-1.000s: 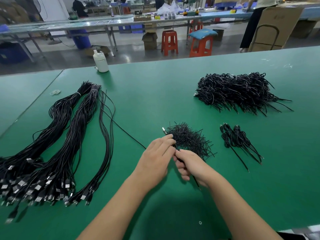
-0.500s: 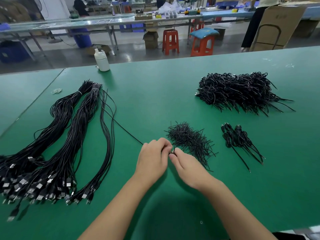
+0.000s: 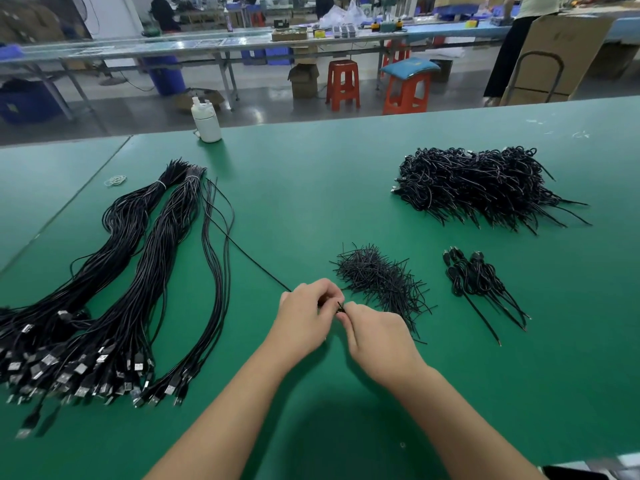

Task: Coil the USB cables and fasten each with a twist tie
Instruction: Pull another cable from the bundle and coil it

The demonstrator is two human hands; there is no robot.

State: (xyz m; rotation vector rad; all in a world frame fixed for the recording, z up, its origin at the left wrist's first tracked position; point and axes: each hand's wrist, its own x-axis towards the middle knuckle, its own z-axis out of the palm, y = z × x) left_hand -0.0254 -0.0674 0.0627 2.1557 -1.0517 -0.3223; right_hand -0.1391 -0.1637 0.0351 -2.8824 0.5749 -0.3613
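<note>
My left hand (image 3: 308, 317) and my right hand (image 3: 377, 336) meet low in the middle of the green table (image 3: 311, 188). Both pinch one black USB cable (image 3: 252, 261), whose tail runs up and left from the left hand. A short black end (image 3: 340, 306) sticks up between the fingertips. What else the fingers hold is hidden. Just behind the hands lies a heap of black twist ties (image 3: 377, 278). Long uncoiled cables (image 3: 131, 271) lie in bundles at the left, plugs toward me. A few tied coils (image 3: 474, 278) rest at the right, and a big pile of coiled cables (image 3: 478, 185) lies behind them.
A white bottle (image 3: 206, 120) stands near the table's far edge. A small ring of rubber bands (image 3: 115, 181) lies at the far left. Beyond the table are red stools (image 3: 343, 84), work benches and standing people.
The hands have closed together over the cable. The plug end seen above the left fingers a second ago is now hidden. The right hand has moved up next to the left fingertips.
</note>
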